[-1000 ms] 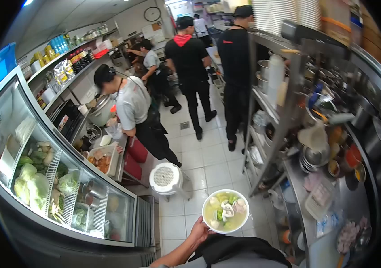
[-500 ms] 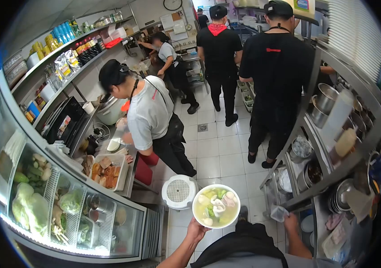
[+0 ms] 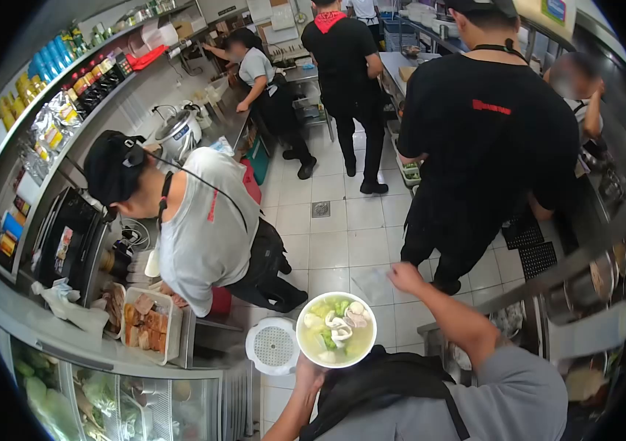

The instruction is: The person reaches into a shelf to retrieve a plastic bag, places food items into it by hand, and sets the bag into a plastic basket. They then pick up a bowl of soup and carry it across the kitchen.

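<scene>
My left hand (image 3: pixel 309 375) is closed on the near underside of a white bowl (image 3: pixel 300 332), held roughly level. In it is a pale broth (image 3: pixel 320 339) with green vegetables, round pale balls and white curled pieces. My right hand (image 3: pixel 405 278) reaches forward over the floor, pinching a small clear plastic container (image 3: pixel 373 285). That container is faint and blurred, so its exact shape is hard to make out. Just left of the bowl is a white stool (image 3: pixel 272 345) with a perforated top.
A co-worker in a grey shirt (image 3: pixel 206 220) bends over the left counter, near a tray of cooked meat (image 3: pixel 175 327). Another in black (image 3: pixel 489 140) stands ahead to the right. A glass-fronted fridge (image 3: pixel 181 373) is at lower left, metal shelving (image 3: pixel 489 298) at right. Tiled floor (image 3: pixel 328 250) runs between.
My right hand has swung up and forward from beside the right shelving, carrying the clear container. The bowl remains in my left hand. The view has moved forward, bringing the co-workers closer.
</scene>
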Demonstrator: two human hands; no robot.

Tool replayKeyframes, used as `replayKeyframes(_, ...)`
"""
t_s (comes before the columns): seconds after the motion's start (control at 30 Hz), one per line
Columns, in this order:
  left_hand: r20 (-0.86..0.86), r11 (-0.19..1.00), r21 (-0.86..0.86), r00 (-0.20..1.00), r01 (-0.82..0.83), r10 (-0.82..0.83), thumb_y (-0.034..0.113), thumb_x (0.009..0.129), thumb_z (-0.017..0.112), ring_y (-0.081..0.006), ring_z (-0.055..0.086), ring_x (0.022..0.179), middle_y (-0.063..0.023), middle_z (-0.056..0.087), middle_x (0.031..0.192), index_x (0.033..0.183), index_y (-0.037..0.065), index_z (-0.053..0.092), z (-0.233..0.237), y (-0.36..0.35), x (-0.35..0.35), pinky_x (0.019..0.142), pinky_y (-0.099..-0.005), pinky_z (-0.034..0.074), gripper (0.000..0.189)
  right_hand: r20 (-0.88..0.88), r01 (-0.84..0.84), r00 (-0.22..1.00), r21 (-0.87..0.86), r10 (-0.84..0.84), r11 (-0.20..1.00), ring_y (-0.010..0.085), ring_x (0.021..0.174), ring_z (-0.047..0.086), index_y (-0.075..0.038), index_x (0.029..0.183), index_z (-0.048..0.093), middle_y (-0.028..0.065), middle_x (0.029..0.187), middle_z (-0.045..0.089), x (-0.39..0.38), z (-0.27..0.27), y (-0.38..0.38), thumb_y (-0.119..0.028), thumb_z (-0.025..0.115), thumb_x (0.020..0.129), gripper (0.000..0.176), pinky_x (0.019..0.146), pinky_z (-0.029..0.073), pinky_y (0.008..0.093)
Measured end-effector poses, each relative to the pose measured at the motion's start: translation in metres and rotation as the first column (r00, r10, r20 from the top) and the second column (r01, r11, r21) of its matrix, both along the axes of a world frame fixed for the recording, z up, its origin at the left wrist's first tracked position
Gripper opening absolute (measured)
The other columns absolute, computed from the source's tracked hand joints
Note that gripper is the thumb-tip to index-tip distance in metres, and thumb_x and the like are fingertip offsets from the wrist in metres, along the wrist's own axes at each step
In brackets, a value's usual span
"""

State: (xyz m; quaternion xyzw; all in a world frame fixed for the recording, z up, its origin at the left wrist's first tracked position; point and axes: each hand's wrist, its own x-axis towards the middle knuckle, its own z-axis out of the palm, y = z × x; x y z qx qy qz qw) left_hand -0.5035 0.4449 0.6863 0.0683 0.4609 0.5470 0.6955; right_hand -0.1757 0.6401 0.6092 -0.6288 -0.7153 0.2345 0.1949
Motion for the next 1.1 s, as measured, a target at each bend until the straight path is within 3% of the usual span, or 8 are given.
replayKeyframes(0.3,0.096,0.997,-0.021,0.992,0.079,-0.076,-0.002,0.089,0.054,-0.0191,0.067,0.069,-0.0122,0.066,0.105,0.13,0.01,0.048,-0.068,0.16,0.014,0.042,-0.0261,0.047,0.043,-0.047,0.015,0.999,0.268,-0.003,0.963,0.0434,0.089,0.063,-0.002,0.088,0.063,0.023,0.091,0.067,-0.064,0.128,0.348,-0.033,0.057,0.09,0.032,0.078,0.05,0.051)
replayKeyframes(0.43,0.053,0.997,-0.081,0.999,-0.002,0.007,-0.002,0.089,0.051,-0.0275,0.068,0.079,-0.0139,0.064,0.111,0.128,0.009,0.047,-0.081,0.241,0.035,0.052,-0.0358,0.055,0.04,-0.167,0.174,0.977,0.264,-0.133,0.949,0.0437,0.087,0.063,-0.001,0.085,0.063,0.0238,0.087,0.066,-0.059,0.146,0.43,-0.034,0.059,0.089,0.033,0.076,0.05,0.0501)
replayKeyframes(0.47,0.069,0.992,0.051,0.991,0.112,-0.116,-0.004,0.087,0.049,-0.032,0.068,0.093,-0.0166,0.061,0.119,0.13,0.007,0.044,-0.098,0.262,0.031,0.062,-0.046,0.059,0.045,-0.221,0.222,0.961,0.272,-0.164,0.936,0.0438,0.085,0.063,-0.001,0.084,0.062,0.0239,0.085,0.065,-0.055,0.147,0.445,-0.034,0.059,0.089,0.033,0.074,0.049,0.0501)
replayKeyframes(0.57,0.08,0.988,0.094,0.988,0.123,-0.13,-0.007,0.085,0.047,-0.0341,0.068,0.098,-0.0188,0.059,0.122,0.133,0.007,0.04,-0.129,0.326,0.042,0.066,-0.0494,0.06,0.05,-0.299,0.346,0.919,0.301,-0.256,0.889,0.0439,0.078,0.062,0.001,0.081,0.06,0.0241,0.078,0.064,-0.035,0.147,0.471,-0.033,0.061,0.088,0.034,0.069,0.047,0.0496)
replayKeyframes(0.83,0.234,0.982,0.189,0.97,0.015,-0.06,-0.009,0.076,0.044,-0.0316,0.067,0.092,-0.0183,0.06,0.122,0.134,0.01,0.041,-0.137,0.528,0.064,0.06,-0.0392,0.056,0.062,-0.532,0.581,0.767,0.338,-0.359,0.74,0.0395,0.061,0.057,0.002,0.077,0.056,0.0213,0.065,0.058,-0.038,0.161,0.485,-0.025,0.063,0.09,0.031,0.057,0.043,0.0449)
replayKeyframes(0.87,0.263,0.965,0.258,0.956,0.057,-0.126,-0.008,0.072,0.045,-0.0328,0.066,0.099,-0.017,0.058,0.125,0.136,0.012,0.041,-0.157,0.555,0.055,0.064,-0.041,0.057,0.068,-0.56,0.596,0.745,0.314,-0.363,0.739,0.0373,0.059,0.056,0.002,0.077,0.056,0.0203,0.064,0.058,-0.039,0.165,0.478,-0.024,0.063,0.09,0.03,0.057,0.042,0.044)
replayKeyframes(0.97,0.144,0.989,0.122,0.987,-0.087,0.069,-0.007,0.073,0.045,-0.0346,0.064,0.107,-0.0155,0.055,0.131,0.138,0.015,0.039,-0.121,0.624,0.061,0.069,-0.0459,0.058,0.069,-0.568,0.611,0.726,0.271,-0.389,0.744,0.0301,0.054,0.052,0.002,0.076,0.054,0.0174,0.061,0.054,-0.025,0.162,0.474,-0.021,0.064,0.09,0.028,0.055,0.041,0.0413)
replayKeyframes(1.1,0.161,0.959,0.21,0.975,-0.188,0.156,-0.006,0.075,0.045,-0.0363,0.058,0.119,-0.0146,0.05,0.139,0.142,0.017,0.034,-0.117,0.722,0.042,0.082,-0.0553,0.056,0.071,-0.606,0.62,0.696,0.238,-0.385,0.748,0.0222,0.053,0.046,0.001,0.075,0.053,0.014,0.059,0.05,-0.009,0.145,0.488,-0.018,0.065,0.09,0.028,0.053,0.039,0.0379)
